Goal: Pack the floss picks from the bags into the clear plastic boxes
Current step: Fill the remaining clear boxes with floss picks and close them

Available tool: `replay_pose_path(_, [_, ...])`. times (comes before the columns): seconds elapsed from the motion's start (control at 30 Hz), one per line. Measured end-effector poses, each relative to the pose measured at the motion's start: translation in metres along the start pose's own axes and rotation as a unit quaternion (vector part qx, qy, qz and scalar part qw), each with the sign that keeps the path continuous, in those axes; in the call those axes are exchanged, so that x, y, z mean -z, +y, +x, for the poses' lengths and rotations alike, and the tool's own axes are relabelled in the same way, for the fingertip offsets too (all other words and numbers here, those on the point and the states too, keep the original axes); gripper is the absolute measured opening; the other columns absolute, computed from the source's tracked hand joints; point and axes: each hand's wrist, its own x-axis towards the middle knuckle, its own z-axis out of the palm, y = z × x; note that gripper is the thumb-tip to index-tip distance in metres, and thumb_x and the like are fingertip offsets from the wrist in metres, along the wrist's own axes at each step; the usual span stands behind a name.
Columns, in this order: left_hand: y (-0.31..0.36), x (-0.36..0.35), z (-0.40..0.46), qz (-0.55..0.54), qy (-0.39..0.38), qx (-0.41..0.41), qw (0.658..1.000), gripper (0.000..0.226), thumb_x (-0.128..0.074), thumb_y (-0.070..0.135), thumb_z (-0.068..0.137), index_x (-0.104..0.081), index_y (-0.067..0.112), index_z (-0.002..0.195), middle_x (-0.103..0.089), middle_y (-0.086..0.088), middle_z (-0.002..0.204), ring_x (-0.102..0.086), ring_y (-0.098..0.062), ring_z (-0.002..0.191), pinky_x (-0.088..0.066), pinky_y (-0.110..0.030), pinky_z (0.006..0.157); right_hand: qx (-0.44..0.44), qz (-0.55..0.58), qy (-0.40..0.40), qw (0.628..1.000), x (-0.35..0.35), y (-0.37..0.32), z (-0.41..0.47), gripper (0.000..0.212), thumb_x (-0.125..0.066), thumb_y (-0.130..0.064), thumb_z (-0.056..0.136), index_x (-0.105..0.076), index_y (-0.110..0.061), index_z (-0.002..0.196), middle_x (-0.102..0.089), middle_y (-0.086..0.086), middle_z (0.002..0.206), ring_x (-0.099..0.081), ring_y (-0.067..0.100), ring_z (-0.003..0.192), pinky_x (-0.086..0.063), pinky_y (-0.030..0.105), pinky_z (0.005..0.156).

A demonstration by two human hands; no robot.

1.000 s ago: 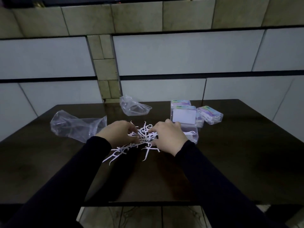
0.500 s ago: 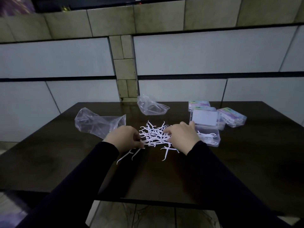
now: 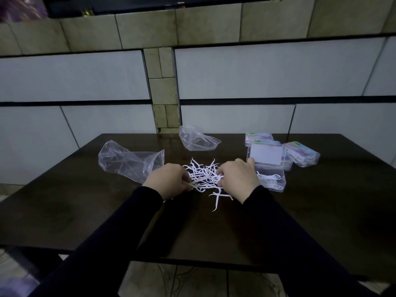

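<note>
Hands: the left hand (image 3: 169, 181) and the right hand (image 3: 236, 179) lie on the two sides of the pile, fingers curled inward. Compared with a second ago they have come closer together and the loose picks are drawn into a tighter heap.
Left hand: its fingers pinch some picks at the near-left edge of the pile.
Right hand: its fingertips press into the right edge of the pile; I cannot tell if they really hold a pick, because the fingers hide it.
Bench: the dark bench (image 3: 321, 221) carries everything.
Large bag: the clear bag (image 3: 128, 161) lies flat and looks empty, just left of the left hand, where it lay before.
Small bag: a second bag (image 3: 197, 140) lies behind the pile, also unmoved.
Open box: the open clear box (image 3: 272, 181) stands just right of the right hand with a few picks already inside, its lid up behind it.
Closed boxes: three filled boxes (image 3: 302, 153) stand behind it.
Floss picks: the pile (image 3: 203, 174) lies between the hands; two or three stray picks (image 3: 218, 197) remain in front.
Meaning: gathering seems nearly done; the next step is probably to lift a bunch into the open box.
</note>
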Motion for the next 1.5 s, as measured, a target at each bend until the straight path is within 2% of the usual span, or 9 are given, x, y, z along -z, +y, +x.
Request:
replay_pose_path(0.13, [0.003,-0.004,0.002,0.019,0.005,-0.001,1.0,0.024,-0.062,0.034,0.09,-0.067,0.025,0.111,-0.067,0.004,0.109,-0.062,-0.013,0.096,-0.054,-0.034,0.087,-0.027,0.025,0.02,0.999,0.004,0.003,-0.002,0.023,-0.063,-0.026,0.091,-0.066,-0.03,0.114,-0.068,-0.004,0.107,-0.054,0.019,0.108,-0.026,0.04,0.097])
replay_pose_path(0.37, [0.008,-0.006,0.001,0.04,0.058,-0.012,0.997,0.025,-0.059,0.032,0.093,-0.068,0.025,0.115,-0.068,0.003,0.113,-0.063,-0.017,0.099,-0.054,-0.033,0.085,-0.051,0.05,0.028,0.997,0.012,0.009,-0.002,0.022,-0.069,-0.031,0.086,-0.068,-0.032,0.107,-0.068,-0.009,0.104,-0.057,0.016,0.105,-0.026,0.039,0.095])
replay_pose_path(0.53, [0.011,-0.004,0.002,0.022,0.09,-0.012,0.996,0.022,-0.057,0.033,0.094,-0.071,0.022,0.107,-0.07,0.003,0.102,-0.063,-0.012,0.087,-0.053,-0.028,0.078,-0.054,0.066,0.029,0.996,0.019,0.012,-0.005,0.02,-0.071,-0.034,0.084,-0.069,-0.033,0.104,-0.067,-0.01,0.104,-0.057,0.015,0.105,-0.026,0.039,0.095])
replay_pose_path(0.77, [0.009,0.0,0.005,0.012,0.125,0.007,0.992,0.02,-0.059,0.036,0.092,-0.076,0.027,0.099,-0.072,0.007,0.096,-0.064,-0.011,0.087,-0.055,-0.03,0.078,-0.062,0.059,0.03,0.996,0.025,0.017,-0.005,0.016,-0.064,-0.038,0.09,-0.07,-0.033,0.104,-0.068,-0.006,0.1,-0.057,0.017,0.103,-0.027,0.04,0.094])
replay_pose_path(1.0, [0.007,0.003,0.006,-0.017,0.155,0.006,0.988,0.022,-0.061,0.039,0.091,-0.077,0.024,0.096,-0.073,0.009,0.092,-0.057,-0.007,0.073,-0.044,-0.022,0.064,-0.059,0.056,0.038,0.996,0.027,0.023,-0.006,0.017,-0.058,-0.04,0.093,-0.07,-0.034,0.103,-0.068,-0.006,0.102,-0.054,0.018,0.104,-0.026,0.04,0.092])
replay_pose_path(1.1, [0.008,0.0,0.009,-0.045,0.155,0.01,0.987,0.024,-0.062,0.042,0.09,-0.077,0.024,0.094,-0.072,0.009,0.088,-0.061,-0.007,0.074,-0.055,-0.028,0.071,-0.059,0.086,0.033,0.994,0.029,0.026,-0.006,0.018,-0.06,-0.042,0.091,-0.069,-0.034,0.104,-0.068,-0.007,0.101,-0.053,0.017,0.104,-0.026,0.04,0.093])
replay_pose_path(1.27, [0.011,-0.002,0.009,-0.067,0.166,0.014,0.984,0.02,-0.062,0.038,0.091,-0.076,0.024,0.097,-0.072,0.008,0.093,-0.063,-0.009,0.079,-0.056,-0.032,0.077,-0.054,0.136,0.033,0.989,0.034,0.029,-0.007,0.018,-0.061,-0.043,0.09,-0.07,-0.035,0.103,-0.068,-0.01,0.102,-0.054,0.014,0.103,-0.024,0.039,0.093])
replay_pose_path(1.37, [0.014,-0.001,0.009,-0.093,0.183,0.016,0.979,0.024,-0.06,0.042,0.091,-0.076,0.024,0.096,-0.07,0.007,0.088,-0.061,-0.008,0.075,-0.052,-0.028,0.071,-0.055,0.161,0.047,0.984,0.035,0.03,-0.008,0.018,-0.059,-0.043,0.091,-0.07,-0.036,0.104,-0.068,-0.012,0.108,-0.053,0.013,0.108,-0.024,0.04,0.093])
replay_pose_path(1.5, [0.019,-0.001,0.011,-0.112,0.206,0.03,0.972,0.02,-0.06,0.037,0.093,-0.076,0.025,0.094,-0.067,0.007,0.083,-0.059,-0.008,0.072,-0.044,-0.024,0.064,-0.067,0.183,0.081,0.977,0.033,0.032,-0.008,0.016,-0.058,-0.046,0.091,-0.07,-0.039,0.099,-0.068,-0.017,0.106,-0.052,0.01,0.107,-0.022,0.038,0.088])
